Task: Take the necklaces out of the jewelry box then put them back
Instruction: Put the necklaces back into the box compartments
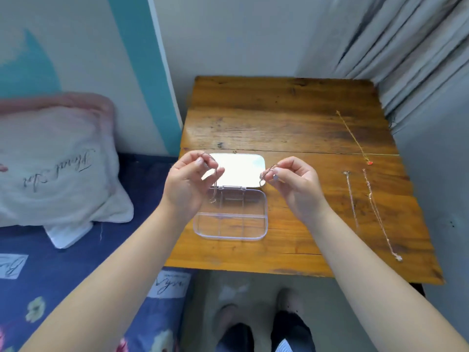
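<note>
four necklaces (354, 137) (351, 199) (380, 214) (214, 184), one jewelry box (229, 224)

- Table (291, 123), centre frame: warm orange-brown wood, dark streaked grain.
- Jewelry box (229, 224): clear plastic, lid glaring white.
- Gold necklace (352, 135), upper right: red pendant.
- Bedsheet (76, 250), lower left: navy, with pale yellow and pink flowers.
- Pillow (50, 168), left: white, black script lettering.
- Wall (76, 47), upper left: cream with teal stripe.
- Curtain (406, 47), upper right: grey.

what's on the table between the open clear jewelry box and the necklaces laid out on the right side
Nothing: in the head view, only bare wood of the table separates the jewelry box from the nearest laid-out necklace. The right hand hovers above that stretch.
</note>
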A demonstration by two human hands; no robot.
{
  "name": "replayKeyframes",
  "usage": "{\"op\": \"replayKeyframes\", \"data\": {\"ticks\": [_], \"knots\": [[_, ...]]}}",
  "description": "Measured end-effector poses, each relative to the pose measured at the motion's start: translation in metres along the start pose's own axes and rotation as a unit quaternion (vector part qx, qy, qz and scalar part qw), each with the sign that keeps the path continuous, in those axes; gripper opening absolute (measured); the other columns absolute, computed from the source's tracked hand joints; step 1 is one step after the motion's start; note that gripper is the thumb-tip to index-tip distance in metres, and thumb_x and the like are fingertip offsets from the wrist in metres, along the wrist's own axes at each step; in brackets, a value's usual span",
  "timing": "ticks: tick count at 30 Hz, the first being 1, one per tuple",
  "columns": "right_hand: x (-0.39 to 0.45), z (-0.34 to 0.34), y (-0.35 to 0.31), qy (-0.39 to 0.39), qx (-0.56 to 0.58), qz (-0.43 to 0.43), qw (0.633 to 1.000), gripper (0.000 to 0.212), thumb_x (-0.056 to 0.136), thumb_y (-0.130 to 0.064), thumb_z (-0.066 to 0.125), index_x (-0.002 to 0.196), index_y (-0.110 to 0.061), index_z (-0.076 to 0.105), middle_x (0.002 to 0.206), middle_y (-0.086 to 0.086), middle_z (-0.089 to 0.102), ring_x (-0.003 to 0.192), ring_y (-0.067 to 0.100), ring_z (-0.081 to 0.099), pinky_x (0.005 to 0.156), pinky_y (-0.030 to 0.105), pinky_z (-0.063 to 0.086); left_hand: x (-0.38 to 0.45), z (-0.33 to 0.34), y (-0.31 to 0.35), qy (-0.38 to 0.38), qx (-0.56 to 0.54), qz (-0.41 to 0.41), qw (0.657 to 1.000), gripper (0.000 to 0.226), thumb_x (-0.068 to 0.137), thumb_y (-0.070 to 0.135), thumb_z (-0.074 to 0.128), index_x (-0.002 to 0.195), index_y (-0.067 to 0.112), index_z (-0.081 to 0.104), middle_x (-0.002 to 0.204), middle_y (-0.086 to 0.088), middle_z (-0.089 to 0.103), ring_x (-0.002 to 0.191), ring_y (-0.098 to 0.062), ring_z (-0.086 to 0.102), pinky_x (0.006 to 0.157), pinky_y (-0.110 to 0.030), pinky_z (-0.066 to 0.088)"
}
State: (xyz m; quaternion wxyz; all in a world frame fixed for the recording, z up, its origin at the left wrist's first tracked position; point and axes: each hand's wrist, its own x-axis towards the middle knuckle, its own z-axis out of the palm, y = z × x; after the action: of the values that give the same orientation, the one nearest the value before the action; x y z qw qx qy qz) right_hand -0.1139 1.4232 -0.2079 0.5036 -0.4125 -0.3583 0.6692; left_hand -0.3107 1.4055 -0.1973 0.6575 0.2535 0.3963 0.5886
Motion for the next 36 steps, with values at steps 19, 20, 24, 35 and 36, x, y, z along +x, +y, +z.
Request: {"op": "replayKeyframes", "data": {"ticks": [19,20,24,35,36], "knots": [[0.052,0.033,0.079,0.041,0.071,0.151,0.985,0.028,0.089,0.008,0.042,0.068,-0.008,0.051,0.046,0.001,0.063,0.052,0.013,0.064,0.058,0.029,0.059,0.042,-0.06,-0.032,0.111,0.061,-0.065,0.99,0.038,0.097,-0.002,0.031,0.071,0.014,0.053,0.053,0.006,0.06,0.065,-0.011,0.053,0.065,-0.023,0.044],[0.054,0.032,0.082,0.047,0.06,0.15,0.986,0.028,0.088,0.008,0.043,0.068,-0.008,0.052,0.046,0.0,0.064,0.052,0.012,0.063,0.059,0.029,0.058,0.042,-0.062,-0.036,0.111,0.076,-0.073,0.988,0.037,0.097,-0.002,0.031,0.071,0.013,0.053,0.057,0.003,0.059,0.066,-0.011,0.053,0.065,-0.022,0.046],[0.056,0.027,0.107,0.113,-0.11,0.157,0.975,0.028,0.084,0.01,0.051,0.065,-0.01,0.055,0.052,0.0,0.064,0.06,0.016,0.06,0.067,0.029,0.054,0.043,-0.077,-0.062,0.114,0.309,-0.111,0.938,0.028,0.096,-0.002,0.039,0.078,0.011,0.057,0.077,-0.003,0.059,0.074,-0.013,0.057,0.066,-0.022,0.051],[0.043,0.03,0.137,0.143,-0.359,0.21,0.898,0.027,0.083,0.005,0.045,0.096,-0.006,0.065,0.089,0.003,0.057,0.087,0.019,0.051,0.059,0.021,0.04,0.035,-0.094,-0.092,0.077,0.758,-0.069,0.643,0.03,0.092,0.001,0.042,0.117,0.006,0.059,0.118,-0.011,0.065,0.106,-0.03,0.06,0.074,-0.036,0.05],[0.04,0.028,0.133,0.133,-0.363,0.201,0.9,0.027,0.083,0.005,0.044,0.092,-0.009,0.065,0.084,0.001,0.057,0.086,0.019,0.05,0.058,0.021,0.038,0.033,-0.094,-0.093,0.075,0.769,-0.056,0.632,0.028,0.092,0.001,0.042,0.113,0.005,0.06,0.117,-0.012,0.065,0.104,-0.03,0.06,0.07,-0.036,0.048]]}}
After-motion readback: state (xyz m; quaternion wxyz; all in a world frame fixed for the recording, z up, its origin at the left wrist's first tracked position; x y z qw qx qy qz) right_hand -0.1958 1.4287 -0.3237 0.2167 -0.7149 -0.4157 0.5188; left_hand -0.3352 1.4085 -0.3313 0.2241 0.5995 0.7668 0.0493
